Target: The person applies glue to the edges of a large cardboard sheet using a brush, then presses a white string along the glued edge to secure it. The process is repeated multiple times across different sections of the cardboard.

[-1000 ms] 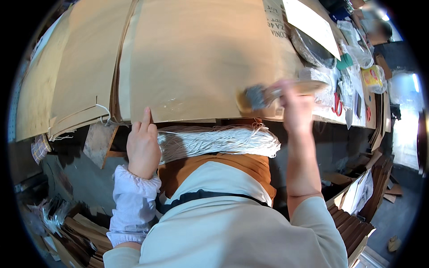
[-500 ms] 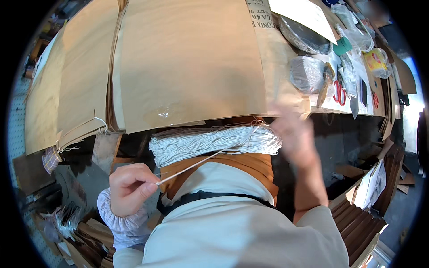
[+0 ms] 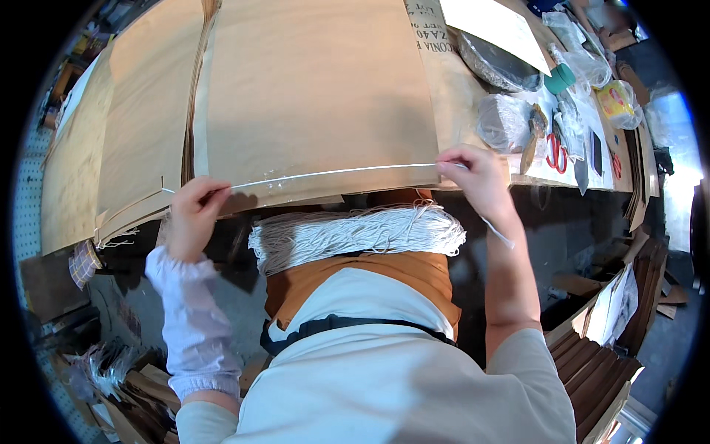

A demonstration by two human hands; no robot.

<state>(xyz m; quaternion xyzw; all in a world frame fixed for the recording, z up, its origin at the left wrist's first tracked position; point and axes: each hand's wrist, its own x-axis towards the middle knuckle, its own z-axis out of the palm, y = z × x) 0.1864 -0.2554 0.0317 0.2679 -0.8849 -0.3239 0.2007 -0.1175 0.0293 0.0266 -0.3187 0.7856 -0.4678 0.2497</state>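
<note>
A white string [image 3: 333, 172] is stretched nearly straight across the near edge of a brown paper sheet [image 3: 318, 89]. One end is pinched in my left hand [image 3: 195, 214], its fingers closed, and a short tip sticks out beyond them. My right hand [image 3: 475, 176] pinches the string near the sheet's right corner, and a loose tail hangs down beside the wrist. Across my lap, on brown-orange cloth, lies a thick bundle of white strings [image 3: 355, 238], below the table's edge and touched by neither hand.
On the table's right are red-handled scissors [image 3: 556, 153], a brush [image 3: 534, 140], a clear plastic bag [image 3: 504, 122], a dark bowl [image 3: 497, 65] and a pointed blade [image 3: 581, 176]. Folded brown paper edges [image 3: 194, 103] rise at left. Stacked cardboard [image 3: 595, 381] stands at lower right.
Both hands have moved up to the table edge. The string, earlier running from my left hand to the lap bundle, is now held taut between both hands, apart from the bundle.
</note>
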